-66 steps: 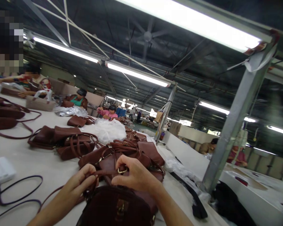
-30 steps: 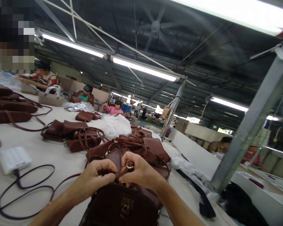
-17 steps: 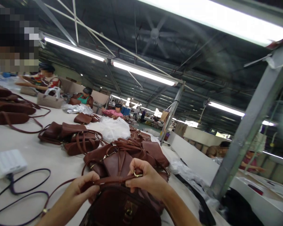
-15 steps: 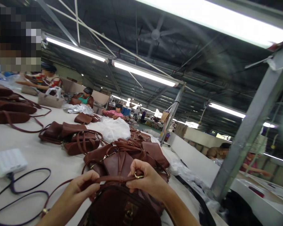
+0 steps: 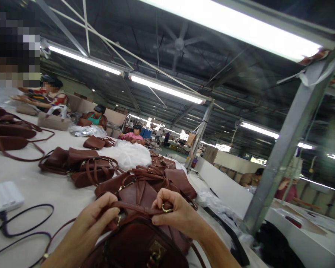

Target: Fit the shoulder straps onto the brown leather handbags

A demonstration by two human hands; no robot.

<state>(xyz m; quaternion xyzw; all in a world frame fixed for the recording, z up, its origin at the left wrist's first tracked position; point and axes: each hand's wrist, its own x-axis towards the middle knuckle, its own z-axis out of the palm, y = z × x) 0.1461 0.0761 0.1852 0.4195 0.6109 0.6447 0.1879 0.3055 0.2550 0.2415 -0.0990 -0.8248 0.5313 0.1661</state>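
Note:
Between my two hands a brown leather strap [image 5: 134, 208] is stretched above a dark brown bag [image 5: 134, 242] with a gold clasp on its front. My left hand [image 5: 99, 216] pinches the strap's left part, with a small metal fitting just beside the fingertips. On the right, my right hand [image 5: 174, 212] grips the strap's other part by a gold buckle [image 5: 166, 209]. More brown bags [image 5: 142, 191] lie heaped right behind the held one, their straps tangled.
A white box [image 5: 5, 197] with a black cable lies on the white table [image 5: 30, 178] at left. Farther back are brown bags [image 5: 80, 163], white plastic [image 5: 128, 154] and seated people. A grey post [image 5: 284, 149] rises at right, near clear plastic and black material.
The view has shifted slightly, so the surroundings sit farther left. The bag under my hands has tilted a little, and a metal fitting now shows beside my left fingertips. Both hands keep their hold.

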